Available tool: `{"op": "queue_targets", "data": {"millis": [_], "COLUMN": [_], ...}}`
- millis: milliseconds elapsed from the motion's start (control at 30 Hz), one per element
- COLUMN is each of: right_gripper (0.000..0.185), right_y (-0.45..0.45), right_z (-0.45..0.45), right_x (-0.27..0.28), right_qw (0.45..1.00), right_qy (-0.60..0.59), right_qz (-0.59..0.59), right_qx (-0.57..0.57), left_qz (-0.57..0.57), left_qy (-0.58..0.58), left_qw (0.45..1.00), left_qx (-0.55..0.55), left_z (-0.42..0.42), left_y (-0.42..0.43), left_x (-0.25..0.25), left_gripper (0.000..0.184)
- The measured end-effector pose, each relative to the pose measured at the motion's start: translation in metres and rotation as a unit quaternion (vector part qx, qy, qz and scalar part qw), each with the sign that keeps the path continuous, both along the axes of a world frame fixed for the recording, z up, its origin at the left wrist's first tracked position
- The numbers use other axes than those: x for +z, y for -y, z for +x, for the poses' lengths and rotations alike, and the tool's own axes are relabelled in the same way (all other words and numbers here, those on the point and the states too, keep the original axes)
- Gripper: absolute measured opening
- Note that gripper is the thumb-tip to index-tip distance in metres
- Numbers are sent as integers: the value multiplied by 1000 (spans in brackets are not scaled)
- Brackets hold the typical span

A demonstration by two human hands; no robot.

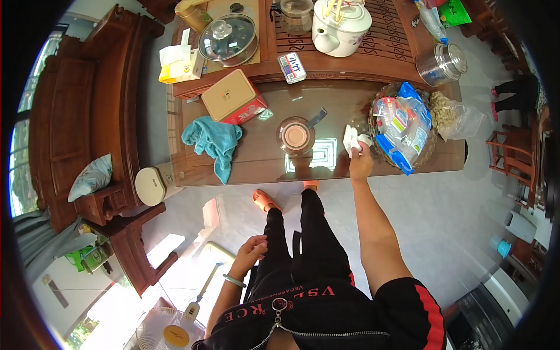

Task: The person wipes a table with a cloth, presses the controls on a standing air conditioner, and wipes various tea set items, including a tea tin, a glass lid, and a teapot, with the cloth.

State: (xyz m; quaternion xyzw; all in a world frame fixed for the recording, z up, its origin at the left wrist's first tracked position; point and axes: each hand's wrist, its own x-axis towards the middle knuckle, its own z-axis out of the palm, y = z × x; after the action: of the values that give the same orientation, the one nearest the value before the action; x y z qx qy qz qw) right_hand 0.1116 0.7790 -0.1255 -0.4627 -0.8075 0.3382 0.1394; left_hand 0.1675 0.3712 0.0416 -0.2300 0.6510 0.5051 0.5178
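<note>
My right hand (361, 164) is at the front edge of the brown table, its fingers closed on a crumpled white tissue (352, 139) that rests near the tabletop. Just right of it stands a round basket (433, 153) holding clear and blue plastic packaging (402, 119). Left of the tissue is a glass pot (296, 135) with a dark handle and a pinkish-brown disc showing at its middle. My left hand (252, 251) hangs in front of my left thigh, away from the table, with loosely bent fingers and nothing visible in it.
A teal cloth (213, 140) and a red box with tan lid (234, 96) occupy the table's left. Behind are a lidded glass pan (228, 41), a white teapot (341, 29), and a metal canister (441, 64). A fan (169, 329) stands at lower left.
</note>
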Motion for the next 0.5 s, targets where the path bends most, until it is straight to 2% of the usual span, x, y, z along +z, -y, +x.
{"op": "queue_targets", "data": {"millis": [100, 167, 267, 367, 500], "right_gripper": [21, 28, 32, 26, 36], "right_y": [-6, 4, 11, 24, 51], "right_z": [18, 20, 22, 16, 4], "right_x": [-14, 22, 70, 119, 179], "right_qw": [983, 944, 858, 741, 669], "right_qy": [-110, -149, -216, -342, -370], "right_qz": [-145, -289, -456, -577, -645], "right_qx": [-18, -49, -98, -28, -4], "left_qz": [18, 20, 13, 22, 41], "left_qy": [-98, -157, -220, -282, -359], "left_qw": [992, 981, 965, 945, 920], "left_qx": [-77, -110, -141, -163, -149], "left_z": [-9, -26, -50, -75, -111], "left_y": [-2, -4, -5, -11, -18], "left_x": [-9, -4, 8, 34, 77], "left_gripper": [37, 34, 34, 34, 32]}}
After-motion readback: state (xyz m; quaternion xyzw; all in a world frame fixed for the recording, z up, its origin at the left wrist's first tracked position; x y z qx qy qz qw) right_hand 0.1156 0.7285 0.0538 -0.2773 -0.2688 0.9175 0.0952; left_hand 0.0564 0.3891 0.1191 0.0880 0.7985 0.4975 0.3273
